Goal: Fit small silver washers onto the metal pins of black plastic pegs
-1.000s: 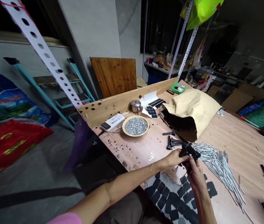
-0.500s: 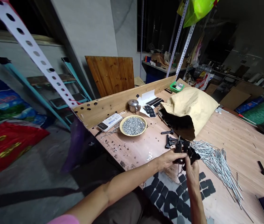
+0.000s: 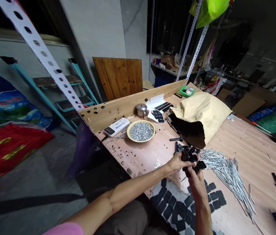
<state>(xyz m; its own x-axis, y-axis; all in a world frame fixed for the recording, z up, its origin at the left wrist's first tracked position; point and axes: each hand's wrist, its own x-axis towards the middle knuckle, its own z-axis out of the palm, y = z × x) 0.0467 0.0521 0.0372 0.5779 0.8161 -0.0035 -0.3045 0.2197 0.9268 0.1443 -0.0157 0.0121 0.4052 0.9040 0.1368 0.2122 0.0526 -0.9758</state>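
Both my hands meet over the near edge of the wooden workbench [image 3: 240, 137]. My left hand [image 3: 175, 162] and my right hand [image 3: 193, 176] are closed together on a black plastic part [image 3: 190, 157], held just above the bench. Right behind it lie more black plastic parts [image 3: 178, 146]. A heap of thin metal rods [image 3: 228, 169] spreads out to the right of my hands. Below them lies a sheet of black adhesive pads [image 3: 177, 209].
A yellow dish of small metal bits [image 3: 141, 131] sits at the bench's left, with a white device [image 3: 117, 126] and a small metal cup [image 3: 141, 110] behind. A tan paper sack [image 3: 201, 114] lies mid-bench. Loose washers [image 3: 157, 163] lie near my left wrist.
My hands have stayed at the same spot and turned the black part between them; it now sits lower and more bunched in my fingers. The camera swayed slightly.
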